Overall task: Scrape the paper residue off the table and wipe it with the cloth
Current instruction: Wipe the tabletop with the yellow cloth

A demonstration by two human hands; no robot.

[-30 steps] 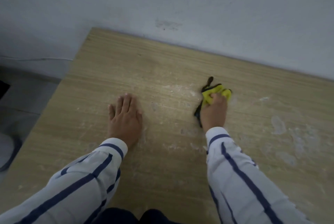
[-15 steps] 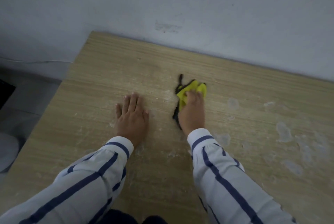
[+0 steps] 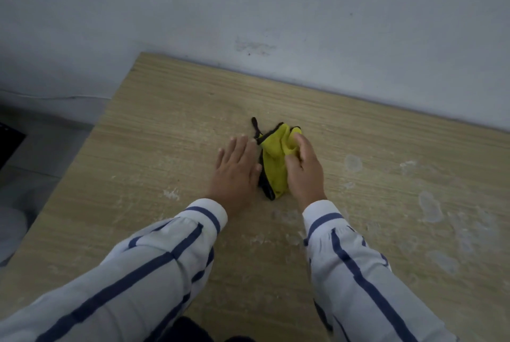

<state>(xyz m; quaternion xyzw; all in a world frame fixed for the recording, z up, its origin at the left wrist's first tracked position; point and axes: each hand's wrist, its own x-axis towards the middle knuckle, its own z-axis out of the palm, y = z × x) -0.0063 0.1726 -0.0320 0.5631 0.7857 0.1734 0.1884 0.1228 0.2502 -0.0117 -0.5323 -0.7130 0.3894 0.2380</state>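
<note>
Tan wood-grain laminate table [image 3: 171,110] fills most of the view and butts against a scuffed grey-white wall [image 3: 331,24]. Whitish paper residue [image 3: 430,206] lies in smeared patches over the table's right side, well apart from both hands. The left hand [image 3: 237,173] rests flat on the table, fingers straight and together, just beside the cloth. The right hand [image 3: 305,173] has its grip curled round the bunched yellow cloth with black trim [image 3: 276,165], thumb and fingertips pinching the upper fold while the lower end lies on the table between the two hands. Wiping well, I judge, means gathering the cloth into a firm pad, pressing it flat, and working overlapping strokes rightward to those patches. A thin black loop [image 3: 255,126] trails from the cloth's far corner.
</note>
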